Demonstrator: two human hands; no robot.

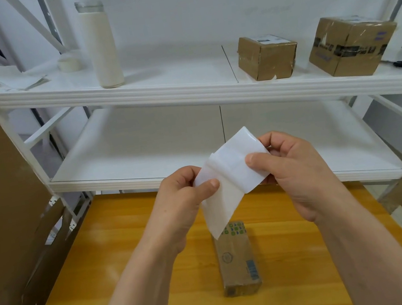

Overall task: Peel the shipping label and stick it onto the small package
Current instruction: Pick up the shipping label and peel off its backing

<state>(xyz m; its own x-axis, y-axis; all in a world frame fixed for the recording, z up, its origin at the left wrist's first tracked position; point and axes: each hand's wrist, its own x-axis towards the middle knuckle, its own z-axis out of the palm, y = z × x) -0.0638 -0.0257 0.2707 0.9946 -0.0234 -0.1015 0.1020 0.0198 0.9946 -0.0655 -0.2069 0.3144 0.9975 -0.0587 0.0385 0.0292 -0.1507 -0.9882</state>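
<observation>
Pinching the hanging layer of the shipping label (233,162) with the left hand (187,189), glossy layer with the right hand (290,169), up above the bench (108,274). Straight below, flat mid-bench: small package (237,258), lengthwise near edge to far edge, a touch closer to the left.

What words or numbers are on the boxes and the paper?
Nothing here can be read.
Small package: logo and blue print, too blurred.
Left shelf box: top label too small.
Right shelf box: tape print blurred.
Shipping label: side shown looks blank.
</observation>
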